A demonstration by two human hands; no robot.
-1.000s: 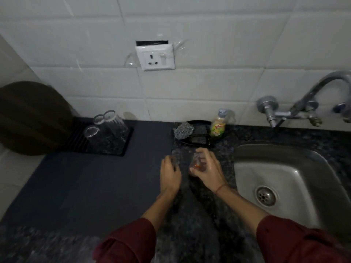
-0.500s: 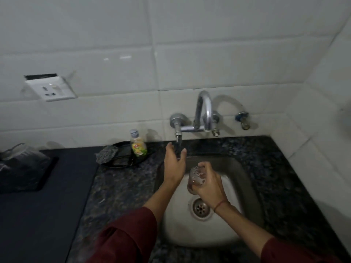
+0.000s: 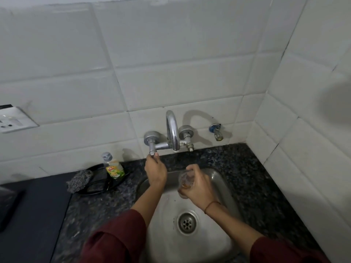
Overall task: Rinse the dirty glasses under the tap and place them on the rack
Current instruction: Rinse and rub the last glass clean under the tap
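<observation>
My right hand (image 3: 197, 185) grips a clear glass (image 3: 185, 182) with orange-brown residue inside, holding it over the steel sink (image 3: 218, 179), just below the tap spout (image 3: 173, 133). My left hand (image 3: 154, 170) reaches up to the tap's left handle (image 3: 152, 149), fingers pinching its lower end. A thin stream of water seems to fall from the spout, though it is hard to make out. The rack is almost out of view; only a dark edge (image 3: 7, 205) shows at the far left.
A dish-soap bottle (image 3: 113, 167) and a steel scrubber (image 3: 79, 181) sit on a black tray (image 3: 98, 186) left of the sink. Dark granite counter (image 3: 252, 186) surrounds the basin. A drain (image 3: 187, 222) lies mid-sink. A small valve (image 3: 216, 130) sticks out of the tiled wall.
The glass went from the counter to over the sink, under the spout. My left hand rose from the counter to the tap's left handle. The view swung right, leaving the rack behind.
</observation>
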